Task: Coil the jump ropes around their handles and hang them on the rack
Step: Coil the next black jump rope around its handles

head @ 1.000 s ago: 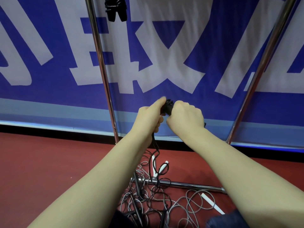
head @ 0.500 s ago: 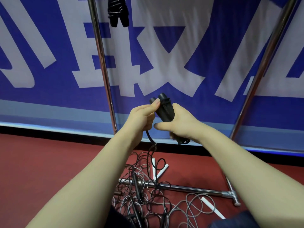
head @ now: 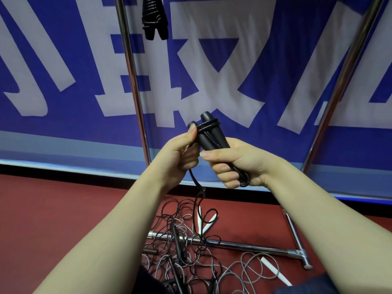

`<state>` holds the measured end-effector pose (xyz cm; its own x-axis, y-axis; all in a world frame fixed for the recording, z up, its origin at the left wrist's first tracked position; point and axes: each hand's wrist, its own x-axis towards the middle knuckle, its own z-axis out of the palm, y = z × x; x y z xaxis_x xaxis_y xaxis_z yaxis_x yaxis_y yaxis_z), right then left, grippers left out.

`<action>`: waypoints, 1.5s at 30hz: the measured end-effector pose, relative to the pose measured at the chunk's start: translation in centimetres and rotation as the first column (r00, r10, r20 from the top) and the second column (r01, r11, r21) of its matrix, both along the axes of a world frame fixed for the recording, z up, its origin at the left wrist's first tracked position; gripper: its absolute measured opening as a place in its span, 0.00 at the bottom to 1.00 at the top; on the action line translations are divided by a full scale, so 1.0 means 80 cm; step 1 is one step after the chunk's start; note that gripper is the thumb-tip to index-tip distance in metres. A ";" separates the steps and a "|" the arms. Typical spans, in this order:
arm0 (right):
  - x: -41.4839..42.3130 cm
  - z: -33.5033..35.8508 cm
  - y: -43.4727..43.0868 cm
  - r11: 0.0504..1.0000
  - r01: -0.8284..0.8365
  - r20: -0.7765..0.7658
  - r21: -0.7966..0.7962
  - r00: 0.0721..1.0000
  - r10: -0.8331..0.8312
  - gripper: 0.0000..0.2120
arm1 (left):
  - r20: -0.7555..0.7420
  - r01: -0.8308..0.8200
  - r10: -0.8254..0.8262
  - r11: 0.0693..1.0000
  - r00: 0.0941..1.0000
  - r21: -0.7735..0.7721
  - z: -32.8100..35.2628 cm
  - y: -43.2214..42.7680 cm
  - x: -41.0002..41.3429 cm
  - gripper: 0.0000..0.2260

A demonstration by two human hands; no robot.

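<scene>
Change: black handles (head: 212,139), a second ago nearly hidden between both fists, now stand clear above them, with turns of cord showing near their tops.
Floor: loose jump ropes (head: 180,253) tangled over the rack base bar (head: 244,247); white handles (head: 275,270) among them.
Right hand (head: 231,166): fingers curled round the lower half of the paired black handles, thumb across the front.
Left hand (head: 180,155): just left of the handles, thumb tip on the wound turns, gripping the cord (head: 196,182) that trails down to the tangle.
Rack upright (head: 132,81): behind the hands.
Coiled bundle (head: 154,18): black, hanging well above.
Banner (head: 53,124): blue and white, farthest.
</scene>
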<state>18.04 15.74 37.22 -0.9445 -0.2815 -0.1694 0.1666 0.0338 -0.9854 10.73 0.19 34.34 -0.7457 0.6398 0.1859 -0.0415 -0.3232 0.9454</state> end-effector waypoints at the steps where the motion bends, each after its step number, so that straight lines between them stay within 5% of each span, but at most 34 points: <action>1: 0.000 0.002 -0.001 1.000 0.003 -0.007 0.000 1.000 -0.003 0.14 | 0.001 0.008 -0.008 1.000 1.000 0.012 0.000 0.000 -0.001 0.15; 12: -0.008 -0.002 0.004 0.976 0.112 -0.056 0.185 0.993 -0.103 0.12 | 0.035 -0.068 0.077 0.974 0.996 -0.217 0.002 -0.006 -0.011 0.20; 20: -0.012 -0.008 0.021 0.963 0.173 -0.059 0.206 0.985 -0.164 0.10 | -0.196 -0.098 0.018 0.909 0.980 -0.404 -0.014 -0.008 -0.018 0.08; 27: -0.016 -0.016 0.029 0.948 0.173 -0.050 0.266 0.985 -0.166 0.11 | -0.036 -0.073 0.064 0.907 0.997 -0.414 -0.011 -0.006 -0.015 0.12; 35: -0.023 -0.026 0.032 0.895 0.210 -0.090 0.393 0.978 -0.189 0.09 | -0.110 -0.219 0.189 0.867 0.976 -0.448 -0.009 0.007 -0.012 0.11; 41: -0.029 -0.030 0.026 0.759 0.276 -0.199 0.590 0.961 -0.194 0.09 | -0.156 -0.295 0.251 0.818 0.955 -0.494 -0.008 0.028 -0.001 0.14; 45: -0.034 -0.042 0.010 0.459 0.427 -0.403 0.779 0.902 -0.155 0.06 | -0.091 -0.360 0.355 0.834 0.930 -0.418 -0.005 0.038 0.005 0.22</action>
